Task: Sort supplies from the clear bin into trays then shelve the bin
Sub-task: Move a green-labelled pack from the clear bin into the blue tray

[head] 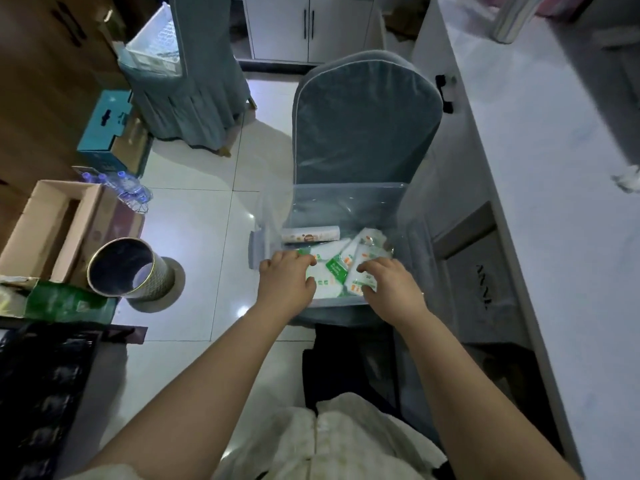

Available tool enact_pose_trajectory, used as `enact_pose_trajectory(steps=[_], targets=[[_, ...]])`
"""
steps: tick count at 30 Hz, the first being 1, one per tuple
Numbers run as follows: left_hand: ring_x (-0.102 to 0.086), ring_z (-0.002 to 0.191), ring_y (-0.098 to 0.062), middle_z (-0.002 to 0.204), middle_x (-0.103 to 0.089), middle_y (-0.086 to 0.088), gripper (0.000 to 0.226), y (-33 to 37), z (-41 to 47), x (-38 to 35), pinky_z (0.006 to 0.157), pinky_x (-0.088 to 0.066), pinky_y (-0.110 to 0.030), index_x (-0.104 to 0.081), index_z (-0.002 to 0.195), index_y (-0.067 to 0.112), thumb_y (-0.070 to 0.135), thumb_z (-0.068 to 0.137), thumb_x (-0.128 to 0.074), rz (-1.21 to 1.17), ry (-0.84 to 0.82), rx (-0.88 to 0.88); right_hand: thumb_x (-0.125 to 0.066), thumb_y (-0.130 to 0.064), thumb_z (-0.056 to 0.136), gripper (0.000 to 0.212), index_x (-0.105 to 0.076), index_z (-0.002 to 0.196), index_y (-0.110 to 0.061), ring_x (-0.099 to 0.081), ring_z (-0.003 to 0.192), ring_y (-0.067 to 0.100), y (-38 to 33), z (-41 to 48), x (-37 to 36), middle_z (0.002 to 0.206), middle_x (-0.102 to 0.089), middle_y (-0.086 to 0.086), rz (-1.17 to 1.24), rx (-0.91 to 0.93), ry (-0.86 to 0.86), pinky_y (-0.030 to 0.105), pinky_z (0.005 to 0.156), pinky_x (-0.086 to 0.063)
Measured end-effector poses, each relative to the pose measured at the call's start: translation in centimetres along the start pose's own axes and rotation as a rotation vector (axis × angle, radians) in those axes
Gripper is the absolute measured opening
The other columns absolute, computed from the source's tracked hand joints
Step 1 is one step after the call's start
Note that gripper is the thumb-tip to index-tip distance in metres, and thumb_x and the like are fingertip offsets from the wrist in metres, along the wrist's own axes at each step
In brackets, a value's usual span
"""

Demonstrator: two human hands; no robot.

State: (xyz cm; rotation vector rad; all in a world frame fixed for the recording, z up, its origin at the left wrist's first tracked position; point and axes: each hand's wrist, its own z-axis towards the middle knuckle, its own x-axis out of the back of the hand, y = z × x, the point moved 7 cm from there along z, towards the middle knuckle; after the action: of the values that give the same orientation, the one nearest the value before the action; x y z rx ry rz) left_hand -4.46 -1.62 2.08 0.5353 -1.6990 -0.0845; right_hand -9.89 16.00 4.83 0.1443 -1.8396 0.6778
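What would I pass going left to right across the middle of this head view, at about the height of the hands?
Cardboard box → metal bin → left hand → green packet → right hand → white counter.

clear bin (346, 206) sits on the chair seat (412, 237).
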Motion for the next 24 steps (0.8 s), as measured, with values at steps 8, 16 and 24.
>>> enact_pose_trajectory(steps=[8, 16, 24], targets=[[-0.043, 0.120, -0.028, 0.127, -0.055, -0.003, 0.043, 2.4, 12.6, -7.0, 0.098, -0.032, -0.043, -0.052, 0.128, 0.028, 0.027, 0.084, -0.054, 0.034, -0.235, 0.049, -0.059, -0.012, 0.083, 0.052, -0.048, 0.134, -0.021, -0.043, 0.121, 0.030, 10.2, 12.2, -3.9, 0.133, -0.052, 0.006, -0.033, -0.079, -0.282, 0.042, 0.097, -0.039], [-0.048, 0.116, -0.031, 0.125, -0.056, -0.008, 0.047, 1.3, 20.4, -14.8, 0.094, -0.035, -0.045, -0.052, 0.129, 0.023, 0.021, 0.082, -0.057, 0.119, -0.406, 0.044, -0.051, -0.003, 0.079, 0.056, -0.040, 0.133, -0.016, -0.042, 0.117, 0.037, 16.4, 19.9, -11.6, 0.132, -0.044, 0.014, -0.138, -0.131, -0.463, 0.045, 0.089, -0.042], [-0.044, 0.123, -0.032, 0.135, -0.050, -0.008, 0.056, -3.1, 23.0, -25.0, 0.098, -0.035, -0.048, -0.044, 0.138, 0.027, 0.026, 0.083, -0.058, 0.060, -0.571, 0.150, -0.056, -0.002, 0.079, 0.082, -0.014, 0.148, -0.020, -0.011, 0.143, 0.033, 18.6, 23.0, -22.9, 0.158, -0.011, 0.009, -0.296, 0.072, -0.718, 0.048, 0.111, -0.022]])
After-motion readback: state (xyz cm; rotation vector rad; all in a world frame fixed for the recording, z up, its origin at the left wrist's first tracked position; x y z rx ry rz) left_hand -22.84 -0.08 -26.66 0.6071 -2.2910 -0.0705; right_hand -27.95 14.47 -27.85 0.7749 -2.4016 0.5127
